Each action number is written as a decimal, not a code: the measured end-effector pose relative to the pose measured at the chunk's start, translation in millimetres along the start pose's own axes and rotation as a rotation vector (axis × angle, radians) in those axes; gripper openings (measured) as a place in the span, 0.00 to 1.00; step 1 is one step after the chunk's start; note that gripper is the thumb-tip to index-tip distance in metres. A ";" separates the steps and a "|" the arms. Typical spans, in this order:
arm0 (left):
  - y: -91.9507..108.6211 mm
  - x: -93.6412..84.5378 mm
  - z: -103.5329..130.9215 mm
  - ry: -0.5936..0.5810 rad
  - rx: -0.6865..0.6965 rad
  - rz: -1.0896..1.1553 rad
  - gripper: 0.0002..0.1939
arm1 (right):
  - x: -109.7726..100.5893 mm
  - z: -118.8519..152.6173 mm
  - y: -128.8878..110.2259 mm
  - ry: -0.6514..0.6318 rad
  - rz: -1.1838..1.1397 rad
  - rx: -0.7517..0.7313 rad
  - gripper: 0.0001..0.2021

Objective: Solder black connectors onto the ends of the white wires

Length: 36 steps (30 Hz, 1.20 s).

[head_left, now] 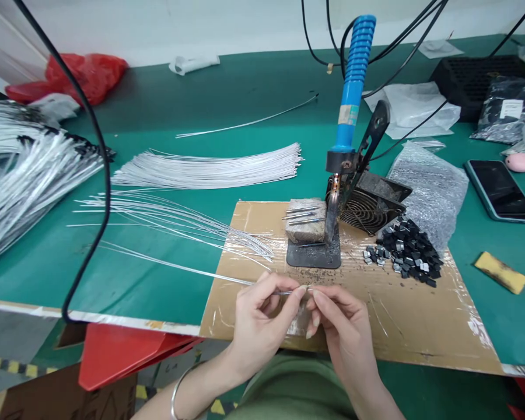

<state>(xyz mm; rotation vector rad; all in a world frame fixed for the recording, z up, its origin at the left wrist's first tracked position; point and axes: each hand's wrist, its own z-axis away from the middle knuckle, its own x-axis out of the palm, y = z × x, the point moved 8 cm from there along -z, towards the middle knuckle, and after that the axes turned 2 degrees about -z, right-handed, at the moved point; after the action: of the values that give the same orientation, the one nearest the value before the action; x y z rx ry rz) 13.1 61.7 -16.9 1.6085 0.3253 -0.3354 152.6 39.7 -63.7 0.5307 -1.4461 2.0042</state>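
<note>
My left hand (262,318) is closed in a pinch on thin white wires (179,269), which trail off to the left over the cardboard edge. My right hand (345,324) meets it fingertip to fingertip, thumb and forefinger closed at the wire's end; the tip itself is mostly hidden. Just beyond my hands stands a blue-handled soldering iron (354,87), held tip down in a black stand. Beside its tip, a grey block (306,227) carries several thin metal pieces. Loose white wires (201,224) lie fanned out to the left.
A cardboard sheet (420,332) lies under the work. To the right are a pile of small black connectors (415,251), a small fan (371,204), a yellow sponge (501,272) and a phone (502,189). A black cable (107,192) hangs at left, before wire bundles (210,169).
</note>
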 end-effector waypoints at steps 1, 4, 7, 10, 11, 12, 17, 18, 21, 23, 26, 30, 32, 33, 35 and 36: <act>-1.4 0.7 0.6 0.005 -0.005 0.006 0.09 | 0.2 0.4 0.9 0.009 -0.010 -0.004 0.09; -3.0 1.8 2.2 0.014 -0.009 0.018 0.09 | 0.9 1.8 3.1 0.036 -0.036 -0.012 0.09; -2.5 1.6 3.2 0.023 -0.009 0.022 0.09 | 1.7 3.4 4.5 0.056 -0.054 -0.018 0.09; -1.6 1.3 4.4 0.041 -0.003 0.023 0.08 | 2.6 4.4 6.2 0.067 -0.063 -0.021 0.09; -1.2 1.6 4.8 0.046 0.002 0.021 0.08 | 2.8 4.5 6.9 0.069 -0.065 -0.023 0.09; -0.8 2.2 5.0 0.048 0.008 0.017 0.08 | 2.9 4.4 7.5 0.072 -0.065 -0.025 0.09; 7.4 -3.2 -2.4 0.048 0.057 -0.031 0.08 | -0.2 3.2 4.4 0.072 -0.045 -0.029 0.11; 11.8 -7.4 -6.8 0.044 0.093 -0.064 0.07 | -2.9 3.1 1.4 0.074 -0.043 -0.034 0.11; 28.7 -21.8 -25.5 0.005 0.294 -0.286 0.06 | -17.7 4.0 -15.8 0.101 -0.027 -0.109 0.14; 31.5 -30.9 -42.0 -0.035 0.404 -0.452 0.07 | -31.3 5.7 -32.3 0.139 0.018 -0.215 0.14; 18.6 -46.4 -70.8 -0.065 0.430 -0.499 0.07 | -49.4 7.6 -48.9 0.193 0.071 -0.316 0.13; -1.5 -51.8 -92.4 -0.115 0.444 -0.520 0.08 | -59.6 6.9 -53.4 0.222 0.084 -0.336 0.13; -6.9 -50.3 -92.7 -0.131 0.457 -0.531 0.08 | -58.7 6.4 -52.5 0.219 0.089 -0.323 0.13; -8.3 -49.8 -91.2 -0.130 0.463 -0.542 0.08 | -57.8 6.3 -52.3 0.217 0.091 -0.320 0.13; -9.6 -50.4 -88.6 -0.107 0.473 -0.571 0.07 | -57.2 6.3 -52.5 0.213 0.094 -0.321 0.14; -10.0 -51.5 -88.8 -0.089 0.474 -0.587 0.07 | -58.3 6.3 -52.8 0.212 0.094 -0.327 0.13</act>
<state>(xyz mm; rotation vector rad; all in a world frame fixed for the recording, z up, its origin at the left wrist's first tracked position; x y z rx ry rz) -36.3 150.6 0.1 1.9292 0.6896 -0.9882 231.0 31.6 -61.3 0.1083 -1.6441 1.7794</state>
